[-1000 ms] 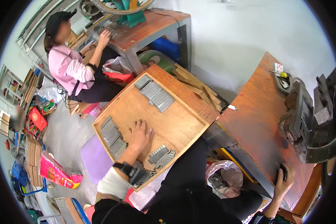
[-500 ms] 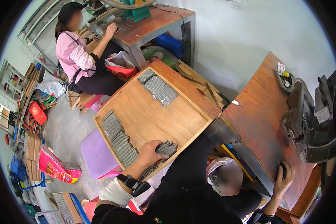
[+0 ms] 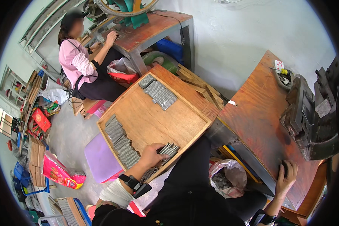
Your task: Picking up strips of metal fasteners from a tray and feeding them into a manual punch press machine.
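A shallow wooden tray point(image 3: 154, 116) slants in front of me, holding rows of small grey ribbed metal pieces. My left hand point(image 3: 151, 155) is inside its near edge, thumb and fingers closed about a cluster of grey metal pieces point(image 3: 171, 151). Beside that hand, a longer block of metal pieces point(image 3: 121, 143) lines the tray's left side. A separate group of metal pieces point(image 3: 159, 93) lies at the far end. On the brown bench at the right, my right hand point(image 3: 287, 176) has curled fingers around something dark that I cannot make out.
A dark metal machine point(image 3: 303, 116) stands on the right bench point(image 3: 252, 109), near a bowl with a yellow-handled tool point(image 3: 283, 71). An open sack point(image 3: 229, 180) is below the bench. A purple stool point(image 3: 103, 156) stands left of the tray. A co-worker in pink point(image 3: 75, 56) sits at another bench.
The view has shifted slightly, and the sack under the bench shows more fully. My left hand stays at the same cluster of metal pieces; my right hand stays on the bench.
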The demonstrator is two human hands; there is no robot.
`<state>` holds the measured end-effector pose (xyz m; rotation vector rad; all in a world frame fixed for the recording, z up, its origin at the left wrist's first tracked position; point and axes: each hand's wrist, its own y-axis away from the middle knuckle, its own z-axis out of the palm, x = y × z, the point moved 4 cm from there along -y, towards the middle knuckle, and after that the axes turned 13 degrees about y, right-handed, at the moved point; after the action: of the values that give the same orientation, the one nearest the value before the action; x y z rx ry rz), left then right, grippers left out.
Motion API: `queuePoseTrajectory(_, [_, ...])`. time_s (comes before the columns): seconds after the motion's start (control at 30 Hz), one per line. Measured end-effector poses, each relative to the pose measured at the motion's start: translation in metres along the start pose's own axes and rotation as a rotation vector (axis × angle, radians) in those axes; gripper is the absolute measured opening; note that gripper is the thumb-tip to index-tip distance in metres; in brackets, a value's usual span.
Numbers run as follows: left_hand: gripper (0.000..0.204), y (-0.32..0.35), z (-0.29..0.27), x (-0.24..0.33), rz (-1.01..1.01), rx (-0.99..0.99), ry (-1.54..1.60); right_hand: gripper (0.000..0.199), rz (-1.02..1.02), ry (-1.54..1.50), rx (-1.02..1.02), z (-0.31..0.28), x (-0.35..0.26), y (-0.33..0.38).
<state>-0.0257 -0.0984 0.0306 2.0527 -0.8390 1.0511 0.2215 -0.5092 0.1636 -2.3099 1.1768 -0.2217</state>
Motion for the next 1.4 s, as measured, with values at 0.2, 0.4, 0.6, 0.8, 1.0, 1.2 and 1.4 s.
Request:
queuePoseTrajectory(0.2, [0.044, -0.001, 0.002, 0.005, 0.05, 0.034, -0.115, 0.014, 0.021, 0.002, 0.002, 0.0, -0.002, 0.0])
queuePoseTrajectory(0.4, [0.05, 0.006, 0.012, 0.01, 0.259, 0.089, -0.412, 0.014, 0.04, -0.025, 0.003, -0.001, -0.004, -0.001])
queuePoseTrajectory(0.6, [0.05, -0.014, -0.015, -0.009, 0.18, 0.173, -0.419, 0.014, 0.037, -0.02, 0.006, 0.0, -0.005, -0.003])
queuePoseTrajectory(0.8, [0.046, -0.022, -0.017, -0.002, 0.23, 0.249, -0.357, 0.016, 0.015, 0.022, 0.072, -0.009, -0.001, -0.003])
queuePoseTrajectory(1.0, [0.049, -0.043, -0.026, 0.084, 0.246, 0.134, 0.008, 0.02, 0.049, -0.042, 0.09, -0.004, -0.012, -0.007])
queuePoseTrajectory(1.2, [0.05, -0.046, 0.12, 0.298, 0.805, -0.455, -0.175, 0.019, 0.076, -0.061, 0.104, -0.013, 0.003, -0.004])
queuePoseTrajectory(1.4, [0.054, -0.043, 0.218, 0.314, 0.999, -0.706, -0.42, 0.072, 0.066, -0.058, -0.122, -0.012, 0.014, -0.004])
